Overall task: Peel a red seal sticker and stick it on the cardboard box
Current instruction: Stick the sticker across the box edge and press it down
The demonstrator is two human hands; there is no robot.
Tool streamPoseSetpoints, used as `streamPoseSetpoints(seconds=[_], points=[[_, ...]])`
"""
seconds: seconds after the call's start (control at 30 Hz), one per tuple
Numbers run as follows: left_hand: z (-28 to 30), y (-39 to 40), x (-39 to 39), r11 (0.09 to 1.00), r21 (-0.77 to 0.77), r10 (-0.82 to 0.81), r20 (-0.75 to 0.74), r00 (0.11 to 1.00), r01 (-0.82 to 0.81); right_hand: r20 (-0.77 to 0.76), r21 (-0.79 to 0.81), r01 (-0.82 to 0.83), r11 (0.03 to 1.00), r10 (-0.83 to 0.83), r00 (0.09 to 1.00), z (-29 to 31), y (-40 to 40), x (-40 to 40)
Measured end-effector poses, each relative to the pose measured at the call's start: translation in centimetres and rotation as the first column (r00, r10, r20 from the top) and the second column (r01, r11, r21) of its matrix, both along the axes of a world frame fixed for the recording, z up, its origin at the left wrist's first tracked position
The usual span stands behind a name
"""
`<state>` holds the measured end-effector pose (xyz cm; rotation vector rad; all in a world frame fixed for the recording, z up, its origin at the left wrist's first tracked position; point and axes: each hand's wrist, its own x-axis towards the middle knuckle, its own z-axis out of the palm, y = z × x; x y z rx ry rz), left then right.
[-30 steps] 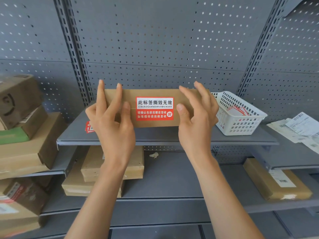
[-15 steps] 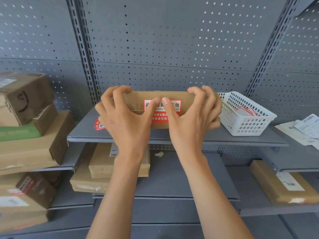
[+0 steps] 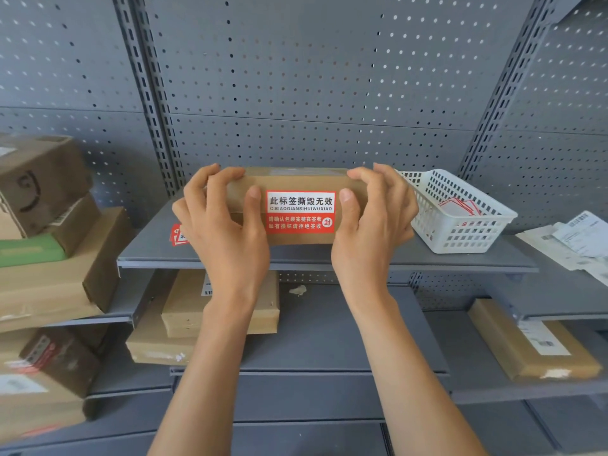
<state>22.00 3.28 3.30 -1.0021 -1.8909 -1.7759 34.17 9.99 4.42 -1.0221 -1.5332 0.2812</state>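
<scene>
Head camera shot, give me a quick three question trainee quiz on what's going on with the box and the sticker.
1. True or false: the red seal sticker is already on the cardboard box.
2. Which hands grip the box? A) left hand only B) right hand only C) both
3. What stands right of the box on the shelf?

Key: 1 true; 2 C; 3 a white plastic basket.

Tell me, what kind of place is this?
Probably a parcel packing or storage room. Grey perforated metal shelving holds stacked cardboard parcels, a white basket keeps red seal stickers, and printed shipping slips lie on the right shelf.
</scene>
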Motion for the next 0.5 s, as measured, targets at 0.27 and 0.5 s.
streamPoseSetpoints(seconds=[0.27,0.5], points=[[-1.6,-0.4,-1.2,0.991,-0.043,-0.126,0.018,0.992,0.126,0.056,-0.017,-0.045,0.999,0.046,0.997,-1.5,0.4,0.6],[-3.0,-0.6,-1.9,0.962,-0.124,-0.237,0.057,0.97,0.243,0.073,-0.005,-0.078,0.997,0.079,0.994,-3.4,0.7,0.8]])
